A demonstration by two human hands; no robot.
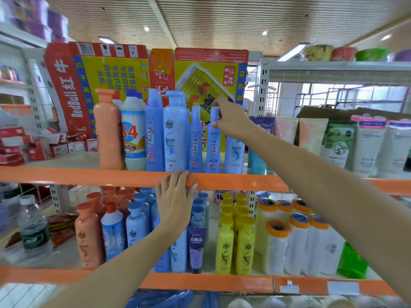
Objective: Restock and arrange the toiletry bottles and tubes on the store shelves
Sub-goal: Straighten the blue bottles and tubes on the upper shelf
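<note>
1. Both hands are up at the shelves. My right hand (226, 121) pinches the cap end of a slim blue spray bottle (213, 141) between thumb and fingers, and my left hand (174, 201) rests with relaxed fingers draped over the orange shelf edge (233, 182), holding nothing.
2. I judge the left hand is there to steady me while the right sets the bottle upright into the front row.
3. That bottle stands on the upper shelf, its base just behind the orange edge and up and to the right of my left hand.
4. Touching or nearly touching it on the left is a second slim blue spray bottle (195, 141), so I count two of that small size.
5. Further left I count one wide pale-blue bottle (175, 134), one tall blue bottle (154, 132), one white "84" bottle (133, 134) and one orange bottle (107, 130), facing forward as one row.
6. Below my left hand a purple tube (196, 247) stands on its cap, alone among blue bottles.
7. Right of it, yellow bottles (224, 247) sit in two files; I can see two in front, the rest only as caps.
</note>
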